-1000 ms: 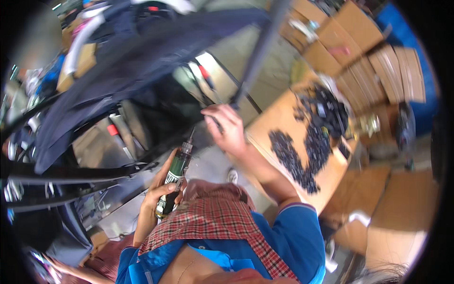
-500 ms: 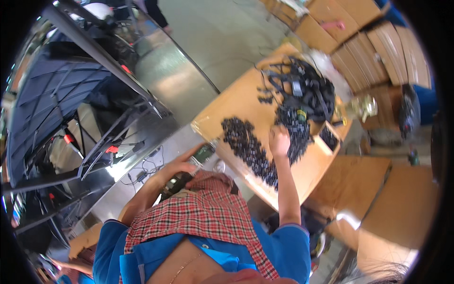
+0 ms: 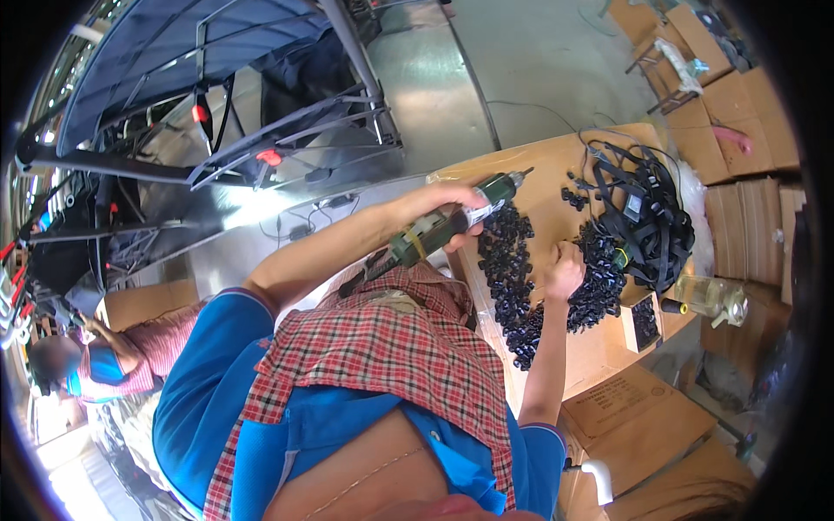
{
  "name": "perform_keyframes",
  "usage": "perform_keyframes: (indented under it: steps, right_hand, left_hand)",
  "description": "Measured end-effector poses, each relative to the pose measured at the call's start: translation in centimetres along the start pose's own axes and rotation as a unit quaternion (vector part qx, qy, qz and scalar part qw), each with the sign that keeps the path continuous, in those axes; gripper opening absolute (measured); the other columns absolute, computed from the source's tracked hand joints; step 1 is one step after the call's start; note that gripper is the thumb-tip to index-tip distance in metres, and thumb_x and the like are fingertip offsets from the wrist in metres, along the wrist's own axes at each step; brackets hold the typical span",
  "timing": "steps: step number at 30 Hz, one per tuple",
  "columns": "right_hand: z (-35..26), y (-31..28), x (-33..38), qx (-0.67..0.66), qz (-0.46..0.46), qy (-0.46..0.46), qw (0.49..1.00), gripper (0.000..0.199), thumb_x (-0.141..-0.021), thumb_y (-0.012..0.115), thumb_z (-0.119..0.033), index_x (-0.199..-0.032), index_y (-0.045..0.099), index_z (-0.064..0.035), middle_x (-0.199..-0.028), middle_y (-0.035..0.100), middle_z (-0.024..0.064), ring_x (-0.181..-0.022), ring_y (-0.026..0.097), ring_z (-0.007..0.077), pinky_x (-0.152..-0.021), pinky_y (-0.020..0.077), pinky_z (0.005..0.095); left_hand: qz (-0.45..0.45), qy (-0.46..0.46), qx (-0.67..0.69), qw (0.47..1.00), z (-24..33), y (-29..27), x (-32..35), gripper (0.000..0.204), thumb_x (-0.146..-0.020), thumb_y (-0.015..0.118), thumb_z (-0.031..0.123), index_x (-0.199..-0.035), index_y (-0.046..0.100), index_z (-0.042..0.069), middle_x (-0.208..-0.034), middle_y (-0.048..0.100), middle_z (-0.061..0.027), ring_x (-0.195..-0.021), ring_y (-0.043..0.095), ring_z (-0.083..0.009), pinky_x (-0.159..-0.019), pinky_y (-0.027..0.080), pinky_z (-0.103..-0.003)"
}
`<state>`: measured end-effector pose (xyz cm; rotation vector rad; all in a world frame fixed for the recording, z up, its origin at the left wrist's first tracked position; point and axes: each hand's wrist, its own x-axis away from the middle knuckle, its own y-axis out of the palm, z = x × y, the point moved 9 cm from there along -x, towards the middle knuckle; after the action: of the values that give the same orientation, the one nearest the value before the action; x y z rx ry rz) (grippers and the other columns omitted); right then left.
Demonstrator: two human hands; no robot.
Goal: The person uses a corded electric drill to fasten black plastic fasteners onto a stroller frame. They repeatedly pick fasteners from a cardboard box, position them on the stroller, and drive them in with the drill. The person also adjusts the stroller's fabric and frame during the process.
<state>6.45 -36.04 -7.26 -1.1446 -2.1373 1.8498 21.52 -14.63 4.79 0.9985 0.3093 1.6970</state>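
Crowding the right hand (image 3: 565,271): black pieces (image 3: 601,291), tangled straps (image 3: 658,227), small box (image 3: 628,329)

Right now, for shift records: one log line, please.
left hand: holds dark green power driver; right hand: curled near small black pieces, contents unclear; surface: tan flat-topped table

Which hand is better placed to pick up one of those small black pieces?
Probably the right hand: it is right at the small black pieces, while the left hand grips a green power tool. Whether the right holds one is unclear.
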Motion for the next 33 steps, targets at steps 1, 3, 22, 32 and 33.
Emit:
perform_keyframes:
  steps: [1, 3, 22, 32, 33]
  right_hand:
    - [0.0, -0.2, 0.1, -0.012, 0.017, 0.012, 1.0, 0.01, -0.083, 0.064, -0.02, -0.085, 0.061, -0.0099, -0.085, 0.06, 0.0056, -0.084, 0.06, 0.0265, -0.072, 0.0467, 0.0413]
    - [0.0, 0.4, -0.3, 0.029, -0.015, 0.009, 0.999, 0.012, -0.083, 0.065, -0.02, -0.086, 0.06, -0.0095, -0.085, 0.06, 0.0055, -0.085, 0.061, 0.0263, -0.072, 0.047, 0.0407]
    - [1.4, -1.4, -0.6, -0.059, 0.016, 0.062, 0.996, 0.009, -0.084, 0.066, -0.011, -0.087, 0.061, -0.0048, -0.085, 0.062, 0.0117, -0.077, 0.063, 0.0294, -0.071, 0.0509, 0.0377]
    - [-2.3, -1.9, 0.4, -0.616, -0.057, 0.294, 0.728, 0.021, -0.09, 0.063, -0.004, -0.109, 0.064, 0.0052, -0.095, 0.069, 0.0115, -0.08, 0.065, 0.015, -0.077, 0.0534, 0.0251]
    - [-3.1, -1.9, 0.5, -0.648, -0.07, 0.305, 0.694, 0.022, -0.09, 0.063, -0.005, -0.11, 0.064, 0.0058, -0.095, 0.069, 0.0128, -0.08, 0.066, 0.0161, -0.078, 0.0537, 0.0259]
  left_hand:
    - [0.005, -0.009, 0.003, 1.0, 0.0, 0.0, -0.2, 0.076, -0.089, 0.057, 0.029, -0.152, 0.016, 0.02, -0.083, 0.056, -0.0108, -0.052, 0.053, -0.0148, -0.044, 0.04, -0.025]
    - [-0.004, -0.005, -0.002, 1.0, 0.4, 0.6, -0.2, 0.074, -0.088, 0.057, 0.03, -0.151, 0.021, 0.018, -0.082, 0.055, -0.0094, -0.052, 0.054, -0.0143, -0.043, 0.04, -0.025]
    - [0.018, -0.046, 0.084, 0.995, -2.0, 0.0, 0.7, 0.039, -0.093, 0.053, 0.031, -0.123, 0.049, 0.007, -0.086, 0.058, -0.0094, -0.056, 0.052, -0.014, -0.047, 0.04, -0.026]
    - [-0.076, -0.037, 0.098, 0.992, -3.1, 1.0, 1.4, 0.064, -0.096, 0.049, 0.028, -0.151, 0.019, 0.018, -0.087, 0.057, -0.0147, -0.052, 0.052, -0.0172, -0.044, 0.039, -0.027]
    - [-0.075, -0.03, 0.078, 0.994, -3.1, 1.1, 1.4, 0.066, -0.095, 0.049, 0.027, -0.152, 0.018, 0.018, -0.087, 0.057, -0.0148, -0.051, 0.052, -0.0175, -0.043, 0.038, -0.027]
